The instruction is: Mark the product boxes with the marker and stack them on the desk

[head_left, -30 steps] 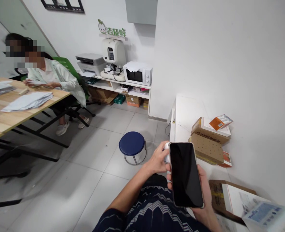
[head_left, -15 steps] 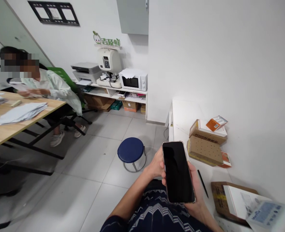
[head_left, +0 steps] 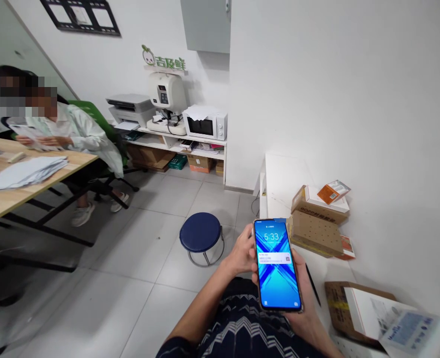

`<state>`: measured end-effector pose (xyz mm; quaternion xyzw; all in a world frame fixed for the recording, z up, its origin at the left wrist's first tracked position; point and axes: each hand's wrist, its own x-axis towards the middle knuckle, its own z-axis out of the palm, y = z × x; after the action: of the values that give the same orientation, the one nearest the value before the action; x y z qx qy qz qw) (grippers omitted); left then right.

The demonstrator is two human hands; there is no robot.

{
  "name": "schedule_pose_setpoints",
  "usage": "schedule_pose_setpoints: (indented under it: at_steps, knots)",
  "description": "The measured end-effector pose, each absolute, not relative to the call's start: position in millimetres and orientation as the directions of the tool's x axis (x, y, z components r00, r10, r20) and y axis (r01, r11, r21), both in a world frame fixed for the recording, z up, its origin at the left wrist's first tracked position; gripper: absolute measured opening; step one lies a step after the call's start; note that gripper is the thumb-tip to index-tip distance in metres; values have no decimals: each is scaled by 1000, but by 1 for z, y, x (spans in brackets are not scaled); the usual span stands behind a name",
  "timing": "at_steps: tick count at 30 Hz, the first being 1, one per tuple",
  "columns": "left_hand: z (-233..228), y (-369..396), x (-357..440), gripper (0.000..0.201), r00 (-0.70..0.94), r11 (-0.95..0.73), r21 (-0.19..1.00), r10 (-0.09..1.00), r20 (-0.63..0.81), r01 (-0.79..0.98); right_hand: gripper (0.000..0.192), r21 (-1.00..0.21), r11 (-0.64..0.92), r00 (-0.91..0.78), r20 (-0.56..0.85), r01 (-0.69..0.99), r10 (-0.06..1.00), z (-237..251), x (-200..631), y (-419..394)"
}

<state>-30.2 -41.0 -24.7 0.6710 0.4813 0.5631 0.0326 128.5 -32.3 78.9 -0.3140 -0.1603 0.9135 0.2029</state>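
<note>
The phone (head_left: 277, 265) is held upright over the person's lap, its screen lit blue and showing 5:33 with a notification below. The right hand (head_left: 305, 303) cradles it from behind and below, fingers wrapped around its right edge, so that hand is closed on the phone. The left hand (head_left: 243, 251) sits just beside the phone's left edge, fingers curled toward it and touching its side; what, if anything, lies inside that curl cannot be told. The left forearm runs down to a dark garment with a pale zigzag pattern.

To the right of the phone, a white tabletop (head_left: 285, 174) runs along the wall. On it, close behind the phone's top right corner, is a stack of brown cardboard boxes (head_left: 316, 226), with a small orange packet (head_left: 331, 191) lying on the top one. A black pen (head_left: 312, 283) lies on the tabletop just right of the right hand. Nearer the camera, an open cardboard box (head_left: 335, 306) holds white printed sheets.

On the tiled floor left of the hands is a round blue stool (head_left: 200, 232). Further back, against the wall, a low white shelf (head_left: 182, 141) carries a printer (head_left: 130, 105), a white machine and a microwave (head_left: 204, 124). At far left, another person (head_left: 74, 134) sits in a green chair at a wooden table (head_left: 26, 186) scattered with papers, handling sheets.
</note>
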Motion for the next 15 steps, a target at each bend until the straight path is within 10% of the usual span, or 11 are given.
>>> schedule_pose_setpoints:
  at_steps: [8,15]
  knots:
    - [-27,-44,-37,51,-204,-370,604,710,674,706,48,-456,-847,-724,-483,-273,493,66,147,-28]
    - [-31,-45,-46,44,-355,-224,596,625,695,771,71,-896,-443,-154,-442,29,883,-55,224,2]
